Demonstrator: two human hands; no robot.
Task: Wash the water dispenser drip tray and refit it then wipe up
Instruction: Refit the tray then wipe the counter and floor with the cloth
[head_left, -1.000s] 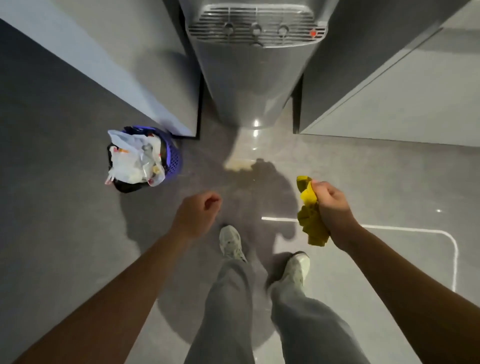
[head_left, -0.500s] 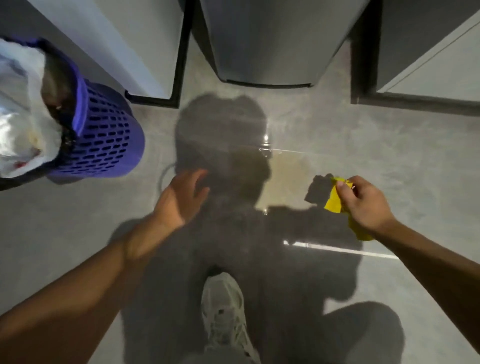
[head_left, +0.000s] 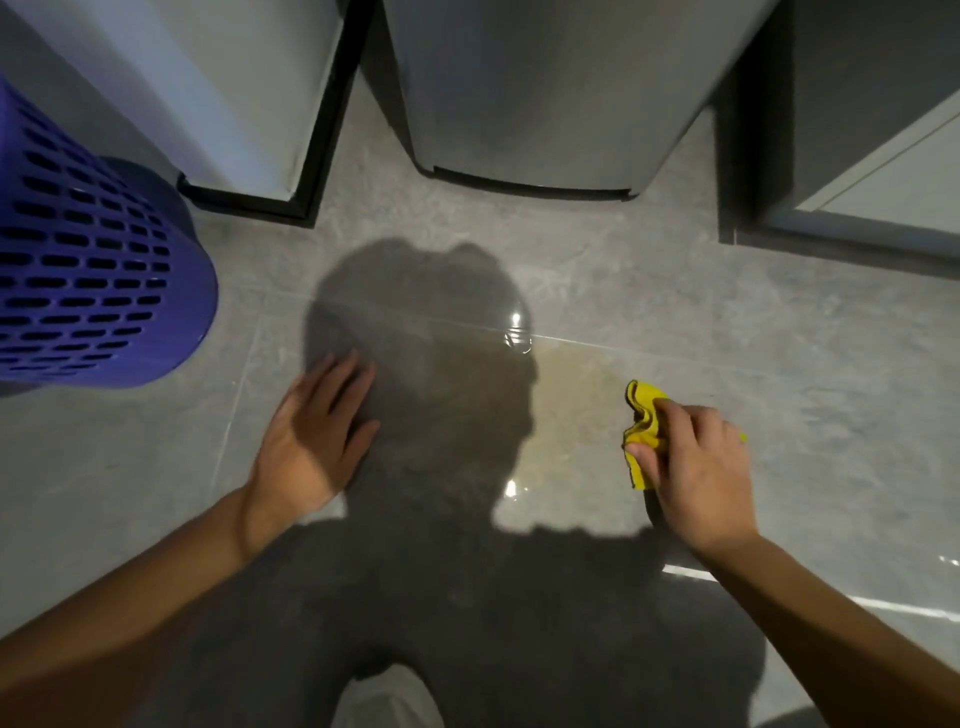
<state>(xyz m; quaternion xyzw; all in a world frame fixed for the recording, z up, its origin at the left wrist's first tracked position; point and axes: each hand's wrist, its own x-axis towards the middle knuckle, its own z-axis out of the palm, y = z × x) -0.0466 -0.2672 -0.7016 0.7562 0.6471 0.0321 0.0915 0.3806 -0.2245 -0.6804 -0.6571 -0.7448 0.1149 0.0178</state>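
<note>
The grey base of the water dispenser (head_left: 540, 93) stands on the tiled floor at the top centre; its drip tray is out of view. A wet yellowish patch (head_left: 571, 410) with glints lies on the floor in front of it. My right hand (head_left: 691, 473) presses a crumpled yellow cloth (head_left: 641, 415) onto the floor at the patch's right edge. My left hand (head_left: 317, 436) rests flat on the floor to the left, fingers spread, holding nothing.
A purple perforated waste basket (head_left: 88, 280) stands at the left. Grey cabinets (head_left: 234, 78) flank the dispenser, another cabinet (head_left: 857, 130) at the right. My shadow covers the floor centre, and my knee (head_left: 384, 701) shows at the bottom.
I have crouched lower toward the floor. My right hand brought the yellow cloth down onto the tiles, and my left hand opened and landed flat on the floor.
</note>
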